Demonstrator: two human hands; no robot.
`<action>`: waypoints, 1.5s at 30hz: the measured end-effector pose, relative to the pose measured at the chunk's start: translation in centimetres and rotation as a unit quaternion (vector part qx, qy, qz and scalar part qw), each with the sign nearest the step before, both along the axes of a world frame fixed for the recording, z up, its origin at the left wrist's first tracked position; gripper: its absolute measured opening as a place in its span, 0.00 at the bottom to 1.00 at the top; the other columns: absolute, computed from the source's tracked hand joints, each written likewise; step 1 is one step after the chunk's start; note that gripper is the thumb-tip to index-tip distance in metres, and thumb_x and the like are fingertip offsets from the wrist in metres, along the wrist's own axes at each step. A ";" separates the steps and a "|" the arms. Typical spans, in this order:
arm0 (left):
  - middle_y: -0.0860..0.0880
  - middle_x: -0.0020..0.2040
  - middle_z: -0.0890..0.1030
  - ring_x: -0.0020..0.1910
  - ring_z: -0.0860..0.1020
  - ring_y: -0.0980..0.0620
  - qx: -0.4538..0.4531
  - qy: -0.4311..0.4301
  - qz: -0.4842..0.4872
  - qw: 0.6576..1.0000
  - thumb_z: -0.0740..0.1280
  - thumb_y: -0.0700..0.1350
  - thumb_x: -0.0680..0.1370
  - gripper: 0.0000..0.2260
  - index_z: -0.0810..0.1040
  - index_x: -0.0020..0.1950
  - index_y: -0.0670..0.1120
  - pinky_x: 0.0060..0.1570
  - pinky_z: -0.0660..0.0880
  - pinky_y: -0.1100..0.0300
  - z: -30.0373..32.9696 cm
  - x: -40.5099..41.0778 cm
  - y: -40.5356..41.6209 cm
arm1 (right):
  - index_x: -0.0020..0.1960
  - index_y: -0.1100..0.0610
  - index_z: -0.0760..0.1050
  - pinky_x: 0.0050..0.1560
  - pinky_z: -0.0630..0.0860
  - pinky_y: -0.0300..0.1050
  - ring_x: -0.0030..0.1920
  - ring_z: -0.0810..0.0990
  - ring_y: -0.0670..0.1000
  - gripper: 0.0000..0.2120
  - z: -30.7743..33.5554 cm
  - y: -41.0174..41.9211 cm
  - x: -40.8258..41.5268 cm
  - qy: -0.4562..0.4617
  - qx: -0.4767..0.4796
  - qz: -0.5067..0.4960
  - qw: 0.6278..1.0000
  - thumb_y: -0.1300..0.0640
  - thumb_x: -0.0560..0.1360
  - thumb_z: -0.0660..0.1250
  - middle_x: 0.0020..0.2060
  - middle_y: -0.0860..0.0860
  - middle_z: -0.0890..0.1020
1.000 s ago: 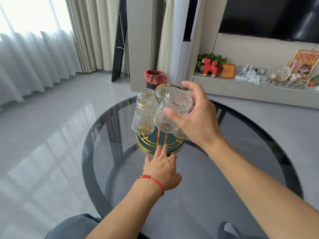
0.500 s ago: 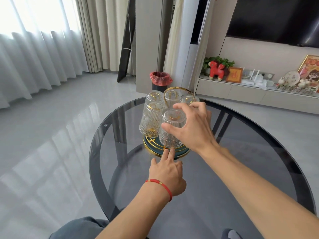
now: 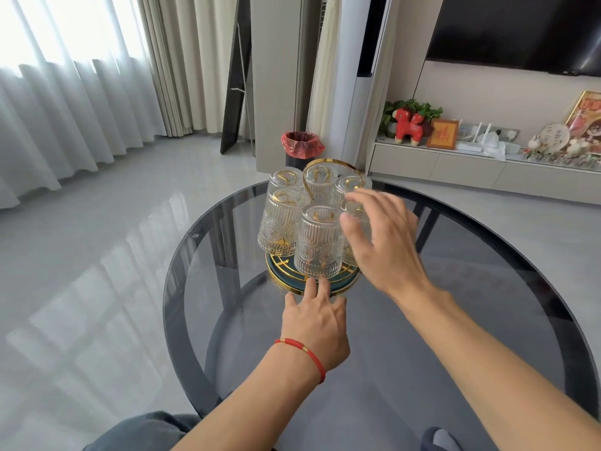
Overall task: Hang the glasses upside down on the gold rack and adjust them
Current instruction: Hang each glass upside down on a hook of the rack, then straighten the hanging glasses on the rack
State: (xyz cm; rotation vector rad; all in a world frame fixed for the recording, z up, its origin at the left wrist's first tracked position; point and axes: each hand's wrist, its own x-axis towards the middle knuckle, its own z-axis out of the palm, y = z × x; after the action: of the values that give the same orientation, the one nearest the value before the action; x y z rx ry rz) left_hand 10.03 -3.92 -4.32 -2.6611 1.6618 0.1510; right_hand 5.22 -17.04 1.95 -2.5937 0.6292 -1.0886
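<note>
Ribbed glasses (image 3: 320, 244) hang inverted on the gold rack (image 3: 313, 281) atop the round glass table (image 3: 455, 336); left hand (image 3: 314, 323), fingers extended, touches the rack's base rim, while right hand (image 3: 387, 245), fingers spread and released, hovers beside the nearest glass.

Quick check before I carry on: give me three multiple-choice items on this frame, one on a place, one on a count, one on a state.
1. The left hand's fingertips touch:
A the rack base
B a glass top
C the bin

2. Glasses on the gold rack:
A three
B six
C eight

3. The right hand is:
A gripping a lifted glass
B open beside the front glass
C flat on the table

Answers: 1 A, fingertips meet the base rim. 2 B, six upturned bottoms show. 3 B, fingers spread, nothing held.
</note>
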 end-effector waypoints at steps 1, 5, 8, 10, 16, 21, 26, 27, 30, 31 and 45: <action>0.39 0.74 0.64 0.74 0.61 0.38 -0.002 -0.014 -0.002 1.000 0.62 0.48 0.80 0.19 0.70 0.70 0.45 0.66 0.68 0.39 -0.1 -0.1 -0.1 | 0.68 0.54 0.78 0.70 0.64 0.52 0.71 0.73 0.54 0.21 -0.1 -0.5 -0.8 -0.030 0.019 -0.001 0.999 0.46 0.82 0.59 0.68 0.49 0.80; 0.35 0.75 0.62 0.72 0.62 0.34 -0.023 -0.064 -0.032 0.997 0.59 0.51 0.82 0.21 0.66 0.74 0.45 0.65 0.68 0.40 -1.0 -0.3 -0.2 | 0.69 0.57 0.77 0.69 0.67 0.45 0.68 0.74 0.55 0.19 -1.6 -2.5 -3.4 -0.083 0.064 -0.007 0.994 0.56 0.81 0.61 0.65 0.52 0.81; 0.34 0.79 0.57 0.75 0.58 0.33 -0.034 -0.053 -0.049 0.997 0.55 0.58 0.84 0.26 0.60 0.79 0.48 0.64 0.70 0.41 -1.8 -0.2 0.0 | 0.73 0.57 0.74 0.72 0.68 0.48 0.70 0.73 0.55 0.23 -2.6 -3.1 -3.9 -0.060 0.059 0.027 0.996 0.58 0.79 0.63 0.68 0.54 0.78; 0.33 0.82 0.49 0.79 0.50 0.29 -0.009 -0.048 -0.063 0.997 0.51 0.62 0.84 0.29 0.55 0.82 0.51 0.65 0.69 0.40 -2.2 -0.3 0.1 | 0.76 0.56 0.71 0.74 0.66 0.54 0.73 0.71 0.57 0.26 -2.8 -3.5 -3.7 -0.014 0.018 0.066 0.998 0.59 0.78 0.65 0.74 0.55 0.74; 0.36 0.82 0.53 0.75 0.57 0.32 -0.010 -0.086 -0.102 0.991 0.48 0.65 0.84 0.28 0.60 0.80 0.52 0.60 0.73 0.43 -1.8 0.9 0.2 | 0.73 0.54 0.74 0.67 0.72 0.64 0.72 0.72 0.59 0.26 -2.3 -5.6 -2.7 0.043 -0.098 0.100 0.989 0.57 0.75 0.67 0.71 0.54 0.75; 0.40 0.81 0.57 0.72 0.60 0.35 -0.023 -0.061 -0.097 0.993 0.50 0.63 0.84 0.25 0.68 0.74 0.51 0.55 0.77 0.45 -1.4 1.4 0.2 | 0.73 0.53 0.73 0.68 0.72 0.63 0.70 0.73 0.57 0.26 -2.5 -6.2 -2.6 0.040 -0.098 0.120 0.987 0.56 0.75 0.67 0.71 0.53 0.74; 0.39 0.83 0.52 0.76 0.55 0.32 -0.014 -0.068 -0.094 0.993 0.51 0.64 0.83 0.26 0.68 0.76 0.51 0.54 0.77 0.45 -1.8 1.1 0.4 | 0.73 0.53 0.74 0.68 0.72 0.62 0.70 0.74 0.56 0.26 -2.6 -6.4 -2.8 0.031 -0.111 0.122 0.986 0.57 0.75 0.67 0.71 0.53 0.75; 0.39 0.83 0.52 0.76 0.55 0.32 -0.016 -0.069 -0.094 0.993 0.51 0.64 0.83 0.26 0.68 0.76 0.51 0.54 0.77 0.45 -1.8 1.1 0.4 | 0.72 0.54 0.74 0.67 0.72 0.61 0.69 0.74 0.56 0.26 -2.5 -6.4 -2.9 0.029 -0.114 0.121 0.986 0.57 0.75 0.67 0.71 0.53 0.75; 0.40 0.83 0.52 0.76 0.55 0.33 -0.021 -0.071 -0.097 0.993 0.52 0.64 0.83 0.26 0.67 0.76 0.51 0.54 0.77 0.46 -1.9 1.2 0.4 | 0.71 0.53 0.75 0.67 0.72 0.60 0.69 0.75 0.56 0.25 -2.4 -6.5 -3.2 0.020 -0.123 0.115 0.986 0.58 0.74 0.67 0.70 0.53 0.76; 0.40 0.83 0.52 0.77 0.55 0.32 -0.022 -0.071 -0.096 0.993 0.52 0.64 0.83 0.26 0.67 0.76 0.52 0.54 0.77 0.46 -2.0 1.2 0.5 | 0.71 0.53 0.76 0.67 0.71 0.59 0.68 0.76 0.56 0.25 -2.4 -6.5 -3.3 0.016 -0.127 0.112 0.985 0.58 0.74 0.67 0.69 0.53 0.77; 0.40 0.83 0.53 0.76 0.56 0.34 -0.030 -0.078 -0.088 0.993 0.53 0.63 0.83 0.24 0.70 0.73 0.51 0.53 0.76 0.47 -2.0 1.0 0.3 | 0.75 0.54 0.74 0.74 0.64 0.61 0.74 0.73 0.57 0.28 -1.6 -6.3 -3.6 0.053 -0.140 0.075 0.986 0.50 0.75 0.65 0.74 0.54 0.76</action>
State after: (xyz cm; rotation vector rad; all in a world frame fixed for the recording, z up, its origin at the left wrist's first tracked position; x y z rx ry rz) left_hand 11.00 -3.57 -6.32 -2.4758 1.8632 -0.1064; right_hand 1.62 -23.35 0.32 -2.8991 0.3121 -1.0614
